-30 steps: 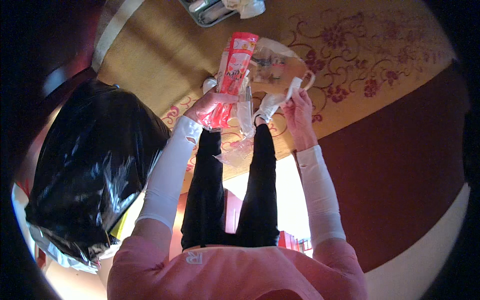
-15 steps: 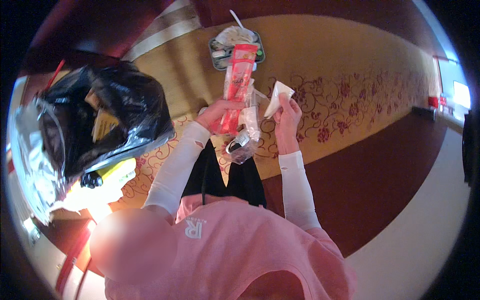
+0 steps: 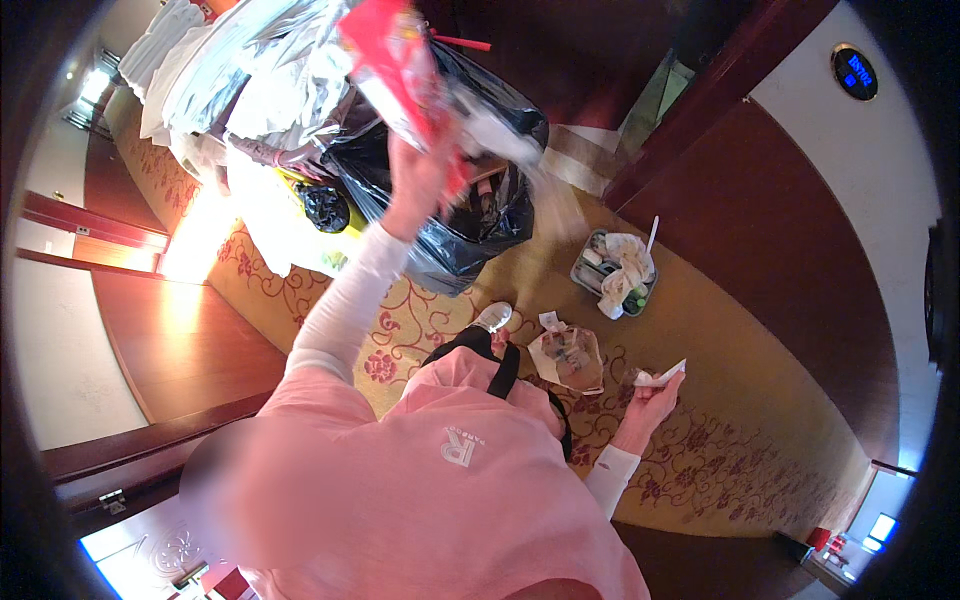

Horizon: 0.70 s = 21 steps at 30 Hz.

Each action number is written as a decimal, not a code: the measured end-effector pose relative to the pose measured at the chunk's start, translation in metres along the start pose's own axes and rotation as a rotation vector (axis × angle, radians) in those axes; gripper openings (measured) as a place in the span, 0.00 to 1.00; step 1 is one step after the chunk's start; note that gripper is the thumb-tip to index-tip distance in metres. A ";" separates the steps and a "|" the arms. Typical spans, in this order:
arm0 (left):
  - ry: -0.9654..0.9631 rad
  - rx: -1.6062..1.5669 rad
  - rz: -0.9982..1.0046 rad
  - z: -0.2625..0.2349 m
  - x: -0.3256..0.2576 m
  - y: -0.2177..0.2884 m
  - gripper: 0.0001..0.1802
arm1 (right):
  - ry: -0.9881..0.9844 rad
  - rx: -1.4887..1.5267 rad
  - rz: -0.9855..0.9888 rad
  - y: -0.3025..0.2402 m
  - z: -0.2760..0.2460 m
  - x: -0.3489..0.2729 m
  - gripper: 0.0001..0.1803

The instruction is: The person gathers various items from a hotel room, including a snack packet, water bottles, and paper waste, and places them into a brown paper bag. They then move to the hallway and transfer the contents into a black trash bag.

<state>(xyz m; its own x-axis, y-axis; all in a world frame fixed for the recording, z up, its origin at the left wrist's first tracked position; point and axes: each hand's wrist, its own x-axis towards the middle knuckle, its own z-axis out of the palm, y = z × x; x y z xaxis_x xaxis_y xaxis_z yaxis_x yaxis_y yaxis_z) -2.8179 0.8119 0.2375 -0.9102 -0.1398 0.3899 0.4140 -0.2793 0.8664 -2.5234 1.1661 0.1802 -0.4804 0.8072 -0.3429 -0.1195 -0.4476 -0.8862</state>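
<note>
My left hand (image 3: 415, 185) is raised over the black bin bag (image 3: 470, 250), fingers wrapped round a red and white plastic wrapper (image 3: 392, 70). Motion blurs the hand and the wrapper, along with some whitish plastic trailing beside them. The bag's mouth gapes, with brown scraps (image 3: 488, 190) inside. Lower right, my right hand (image 3: 652, 402) pinches a small flat white packet (image 3: 660, 376). Left of that hand is a see-through plastic bag (image 3: 568, 358) with a white edge; whether it rests on the carpet I cannot tell.
A grey-green caddy (image 3: 598, 270) holding a cloth, bottles and a white-handled tool stands on the patterned carpet (image 3: 720, 440). White linen (image 3: 165, 45) and clear plastic are heaped at upper left, near a yellow bag (image 3: 355, 225). A dark red door frame (image 3: 720, 100) rises at upper right.
My view has swung left. The left hand has carried the red wrapper from in front of me to over the bin bag. The clear bag is now apart from that hand; the right still holds the packet.
</note>
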 end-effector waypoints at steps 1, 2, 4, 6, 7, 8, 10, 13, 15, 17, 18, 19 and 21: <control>0.130 -0.017 -0.097 -0.020 0.019 -0.012 0.14 | -0.013 0.019 -0.030 0.002 0.003 -0.001 0.16; 0.279 -0.023 -0.082 -0.029 0.030 -0.032 0.15 | 0.008 0.000 -0.035 0.002 0.008 -0.002 0.15; 0.330 0.187 0.072 -0.041 0.043 -0.071 0.18 | 0.062 0.016 -0.047 0.001 0.022 -0.004 0.13; 0.345 0.526 -0.018 -0.046 0.035 -0.100 0.28 | -0.062 -0.066 -0.139 -0.003 0.041 -0.007 0.09; 0.126 0.741 -0.233 -0.049 0.031 -0.105 0.38 | -0.093 -0.118 -0.226 -0.005 0.053 -0.008 0.08; -0.157 0.937 -0.561 -0.046 0.028 -0.109 0.48 | -0.070 -0.153 -0.223 -0.007 0.065 -0.009 0.06; -0.186 1.394 -0.514 -0.036 0.016 -0.100 0.71 | -0.258 -0.230 -0.188 -0.007 0.092 -0.009 0.04; -0.430 0.981 0.057 0.018 0.011 -0.079 0.49 | -0.168 -0.360 -0.184 -0.011 0.129 -0.012 0.08; -0.652 0.393 -0.131 0.056 0.000 -0.056 0.30 | -0.279 -0.294 -0.267 -0.012 0.151 -0.018 0.08; -0.918 0.095 -0.376 0.093 -0.023 -0.037 0.24 | -0.245 -0.278 -0.274 -0.014 0.168 -0.025 0.08; -1.025 0.034 -0.527 0.107 -0.032 -0.030 0.25 | -0.239 -0.269 -0.281 -0.015 0.174 -0.028 0.08; -1.079 -0.092 -0.561 0.122 -0.038 -0.026 0.24 | -0.213 -0.239 -0.272 -0.017 0.178 -0.029 0.09; -1.165 -0.112 -0.676 0.141 -0.047 -0.022 0.21 | -0.216 -0.170 -0.268 -0.022 0.181 -0.030 0.09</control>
<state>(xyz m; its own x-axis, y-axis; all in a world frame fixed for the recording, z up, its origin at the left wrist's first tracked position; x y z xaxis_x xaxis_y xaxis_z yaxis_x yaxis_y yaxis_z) -2.7859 0.9581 0.2443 -0.3928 0.9195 -0.0152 -0.1678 -0.0554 0.9843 -2.6635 1.0820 0.2663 -0.6261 0.7790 -0.0344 -0.1290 -0.1470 -0.9807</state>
